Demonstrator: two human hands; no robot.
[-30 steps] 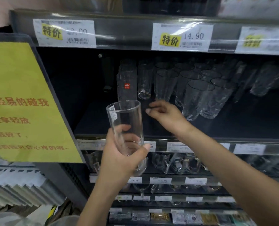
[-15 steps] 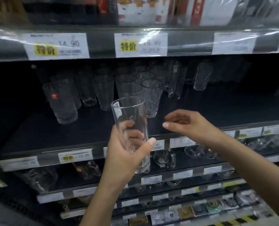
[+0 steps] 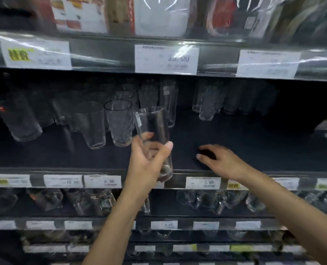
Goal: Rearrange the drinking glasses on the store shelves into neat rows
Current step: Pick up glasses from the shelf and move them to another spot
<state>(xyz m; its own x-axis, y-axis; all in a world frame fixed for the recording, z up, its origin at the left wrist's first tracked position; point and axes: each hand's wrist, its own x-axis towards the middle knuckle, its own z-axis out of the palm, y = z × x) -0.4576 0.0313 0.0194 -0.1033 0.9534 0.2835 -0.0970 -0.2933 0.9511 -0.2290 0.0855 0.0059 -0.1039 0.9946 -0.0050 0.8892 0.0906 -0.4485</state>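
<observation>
My left hand (image 3: 149, 161) grips a tall clear straight-sided glass (image 3: 153, 127) around its lower half, holding it upright in front of the dark middle shelf (image 3: 254, 146). My right hand (image 3: 218, 161) hovers over the bare shelf surface to the right of that glass, fingers loosely curled, holding nothing. Several textured tumblers (image 3: 118, 123) stand in a cluster on the shelf to the left of the held glass. More tall glasses (image 3: 206, 104) stand at the back right of the shelf.
Price labels (image 3: 166, 59) line the shelf edges above and below. Boxed goods (image 3: 158, 14) fill the top shelf. Glass mugs and cups (image 3: 212, 201) sit on the lower shelves. A dark glass with a red sticker (image 3: 19, 119) stands far left.
The view has swung right along the shelf, and the yellow sign has left the frame. My left hand carried the glass rightward past the tumblers; my right hand drew back and dropped toward the bare shelf.
</observation>
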